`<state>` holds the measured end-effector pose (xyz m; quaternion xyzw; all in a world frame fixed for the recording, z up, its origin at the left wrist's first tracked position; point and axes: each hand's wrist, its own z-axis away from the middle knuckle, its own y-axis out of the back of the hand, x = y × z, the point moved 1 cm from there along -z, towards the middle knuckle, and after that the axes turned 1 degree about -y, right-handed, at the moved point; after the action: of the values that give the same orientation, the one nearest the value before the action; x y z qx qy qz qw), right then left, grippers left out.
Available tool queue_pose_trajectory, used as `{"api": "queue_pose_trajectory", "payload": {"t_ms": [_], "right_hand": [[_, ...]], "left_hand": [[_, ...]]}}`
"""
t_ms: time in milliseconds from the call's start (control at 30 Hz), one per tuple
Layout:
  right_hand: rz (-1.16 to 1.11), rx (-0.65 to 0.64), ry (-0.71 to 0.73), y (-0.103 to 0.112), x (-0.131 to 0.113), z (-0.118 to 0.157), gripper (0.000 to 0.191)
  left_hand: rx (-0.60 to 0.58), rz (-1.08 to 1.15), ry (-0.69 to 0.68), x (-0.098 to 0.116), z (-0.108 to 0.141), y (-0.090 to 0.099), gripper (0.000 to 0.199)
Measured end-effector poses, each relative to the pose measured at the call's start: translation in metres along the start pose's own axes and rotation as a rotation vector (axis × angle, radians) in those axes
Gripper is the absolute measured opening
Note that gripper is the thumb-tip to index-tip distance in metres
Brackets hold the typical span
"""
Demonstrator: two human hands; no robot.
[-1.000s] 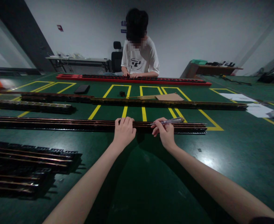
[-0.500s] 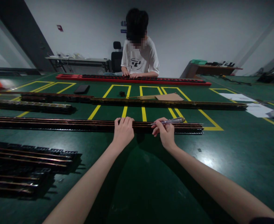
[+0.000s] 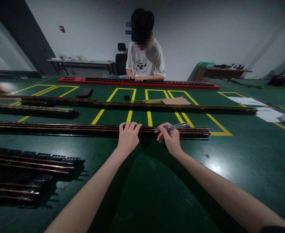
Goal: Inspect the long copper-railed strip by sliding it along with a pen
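Observation:
A long bundle of dark strips with copper-coloured lines (image 3: pixel 60 128) lies across the green table. My left hand (image 3: pixel 129 137) is on the bundle near its right part, fingers bent over the strips and gripping them. Close to the bundle's right end, my right hand (image 3: pixel 170 139) holds a screwdriver-like tool with a clear handle (image 3: pixel 178 126) between thumb and fingers. Its thin tip points left, over the strips. The undersides of both hands are hidden.
Shorter dark strip stacks (image 3: pixel 30 161) lie at the lower left. Beyond the bundle are another long strip row (image 3: pixel 181 107), brown cardboard (image 3: pixel 176 101) and white papers (image 3: pixel 268 114). A person (image 3: pixel 146 61) works across the table at a red tray (image 3: pixel 181 84).
The long bundle has shifted slightly left. My right hand and its tool have also moved a little left, while my left hand's fingers have spread slightly.

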<state>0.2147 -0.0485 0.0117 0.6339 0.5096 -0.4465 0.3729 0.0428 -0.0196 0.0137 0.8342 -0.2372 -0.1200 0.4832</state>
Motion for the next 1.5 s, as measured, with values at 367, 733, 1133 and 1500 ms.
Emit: {"api": "queue_pose_trajectory", "payload": {"t_ms": [367, 733, 1133, 1500], "right_hand": [[0.013, 0.06, -0.005, 0.0, -0.0024, 0.0011, 0.018], [-0.019, 0.14, -0.023, 0.0014, -0.0069, 0.002, 0.015], [-0.06, 0.139, -0.033, 0.0023, -0.0011, -0.0007, 0.015], [-0.032, 0.129, -0.034, 0.0024, -0.0035, -0.0001, 0.016]], "left_hand": [[0.003, 0.021, -0.01, -0.001, 0.0002, 0.0, 0.039], [0.011, 0.046, 0.02, -0.0027, 0.0, -0.0004, 0.039], [-0.016, 0.107, 0.038, -0.0042, -0.0001, 0.0021, 0.03], [0.004, 0.09, 0.022, -0.0036, 0.0002, 0.0013, 0.028]]}}
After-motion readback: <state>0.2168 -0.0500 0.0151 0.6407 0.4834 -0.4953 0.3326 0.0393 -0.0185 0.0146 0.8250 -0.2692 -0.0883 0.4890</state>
